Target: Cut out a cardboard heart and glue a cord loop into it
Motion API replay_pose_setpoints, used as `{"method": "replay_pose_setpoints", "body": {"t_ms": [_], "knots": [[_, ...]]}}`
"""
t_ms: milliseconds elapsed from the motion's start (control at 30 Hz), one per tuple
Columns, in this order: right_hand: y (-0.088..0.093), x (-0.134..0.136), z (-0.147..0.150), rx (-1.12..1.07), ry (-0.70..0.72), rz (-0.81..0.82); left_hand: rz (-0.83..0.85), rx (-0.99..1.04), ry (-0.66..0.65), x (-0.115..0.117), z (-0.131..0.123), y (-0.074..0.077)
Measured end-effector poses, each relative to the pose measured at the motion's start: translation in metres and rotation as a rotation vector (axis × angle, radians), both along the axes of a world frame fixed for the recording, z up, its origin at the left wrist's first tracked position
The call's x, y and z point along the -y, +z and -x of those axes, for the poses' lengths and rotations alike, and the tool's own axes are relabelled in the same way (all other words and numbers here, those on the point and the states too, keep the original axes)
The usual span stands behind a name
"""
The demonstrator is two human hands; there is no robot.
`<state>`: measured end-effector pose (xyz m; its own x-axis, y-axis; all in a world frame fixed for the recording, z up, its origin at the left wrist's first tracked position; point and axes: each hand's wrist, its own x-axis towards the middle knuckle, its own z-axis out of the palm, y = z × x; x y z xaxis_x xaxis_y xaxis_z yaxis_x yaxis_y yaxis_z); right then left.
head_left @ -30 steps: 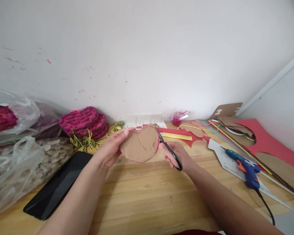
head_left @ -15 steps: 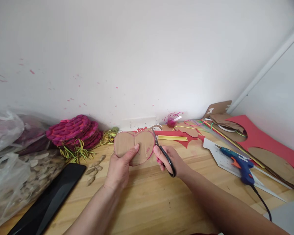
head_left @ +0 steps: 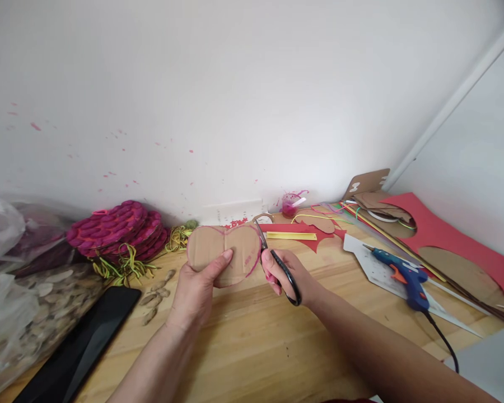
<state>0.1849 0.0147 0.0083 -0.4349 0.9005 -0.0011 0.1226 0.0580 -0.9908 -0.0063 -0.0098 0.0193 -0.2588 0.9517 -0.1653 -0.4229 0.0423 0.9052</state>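
Note:
My left hand (head_left: pixel 199 288) pinches the lower edge of a brown cardboard cut-out (head_left: pixel 222 253) shaped like two joined lobes, outlined in pink, held above the wooden table (head_left: pixel 252 336). My right hand (head_left: pixel 283 274) grips black-handled scissors (head_left: pixel 277 263), fingers through the loops. The blades point up and sit against the right lobe's edge.
A black phone-like slab (head_left: pixel 84 344) lies at the lower left beside plastic bags of pale chips (head_left: pixel 21 313). Stacked magenta woven discs (head_left: pixel 113 226) sit by the wall. A blue glue gun (head_left: pixel 399 271), red paper (head_left: pixel 453 238) and cardboard scraps fill the right side.
My left hand turned the cardboard flat toward me, showing both lobes, and shifted its grip to the lower edge. The scissors stay at the right edge. My view drifted right.

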Motion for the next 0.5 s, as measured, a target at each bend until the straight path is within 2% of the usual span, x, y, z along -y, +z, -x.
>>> {"method": "replay_pose_setpoints", "body": {"t_ms": [500], "knots": [[-0.0022, 0.0031, -0.0009, 0.062, -0.018, -0.053, 0.0, -0.019, -0.007, -0.0038, 0.009, 0.0072]]}}
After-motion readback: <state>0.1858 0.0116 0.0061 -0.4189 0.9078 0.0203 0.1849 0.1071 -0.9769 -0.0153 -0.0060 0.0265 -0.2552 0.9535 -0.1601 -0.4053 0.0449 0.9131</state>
